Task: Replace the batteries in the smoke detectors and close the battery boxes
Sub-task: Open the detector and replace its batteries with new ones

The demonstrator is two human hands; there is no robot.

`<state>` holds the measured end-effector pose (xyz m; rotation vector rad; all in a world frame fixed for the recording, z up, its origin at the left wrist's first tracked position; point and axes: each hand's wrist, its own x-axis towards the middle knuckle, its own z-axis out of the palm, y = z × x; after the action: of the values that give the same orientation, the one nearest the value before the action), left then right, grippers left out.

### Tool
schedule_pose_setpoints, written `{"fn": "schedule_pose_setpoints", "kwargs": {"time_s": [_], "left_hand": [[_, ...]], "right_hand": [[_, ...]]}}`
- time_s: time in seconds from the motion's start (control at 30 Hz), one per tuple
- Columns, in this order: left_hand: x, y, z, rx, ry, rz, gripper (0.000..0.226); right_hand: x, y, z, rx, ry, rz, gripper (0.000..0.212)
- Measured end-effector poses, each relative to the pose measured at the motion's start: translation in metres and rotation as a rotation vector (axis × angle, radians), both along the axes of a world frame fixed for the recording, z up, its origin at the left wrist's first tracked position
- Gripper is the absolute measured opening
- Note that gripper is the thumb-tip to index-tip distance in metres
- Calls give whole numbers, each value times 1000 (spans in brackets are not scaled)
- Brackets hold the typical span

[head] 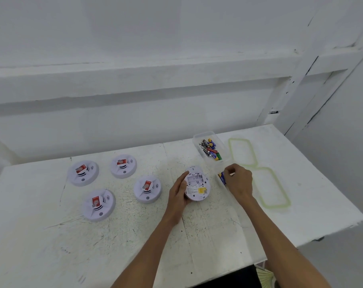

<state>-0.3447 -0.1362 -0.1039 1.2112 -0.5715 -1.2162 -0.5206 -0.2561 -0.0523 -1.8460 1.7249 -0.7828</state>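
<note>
The left hand (177, 194) grips the upturned smoke detector (197, 187), its empty battery bay facing up for loading. The right hand (237, 179) curls over the batteries (222, 177) in the near container (218, 169); whether it holds one cannot be told.

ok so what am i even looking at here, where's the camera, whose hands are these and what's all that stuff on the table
There is no machine here. A person works with bare hands, and the single picture comes from a camera worn on their head, looking forward and down.

The left hand grips a smoke detector turned over, with its battery bay open and seemingly empty. The right hand reaches with curled fingers into the nearer clear box. I cannot tell whether it pinches a battery.

On the white table lie four more detectors face up, a farther clear box holding batteries, and two green-rimmed lids.
</note>
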Motion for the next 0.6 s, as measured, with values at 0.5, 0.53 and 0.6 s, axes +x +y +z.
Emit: {"fn": "schedule_pose_setpoints", "kwargs": {"time_s": [0.5,0.53,0.6], "left_hand": [[21,-10,-1,-1,37,15,37],[22,-11,-2,-3,37,11,37],[23,-11,-2,5,32,4,38]], "right_hand": [[60,-81,4,-49,392,354,39],[62,-87,5,-34,416,382,45],[67,-98,8,-1,472,419,54]]}}
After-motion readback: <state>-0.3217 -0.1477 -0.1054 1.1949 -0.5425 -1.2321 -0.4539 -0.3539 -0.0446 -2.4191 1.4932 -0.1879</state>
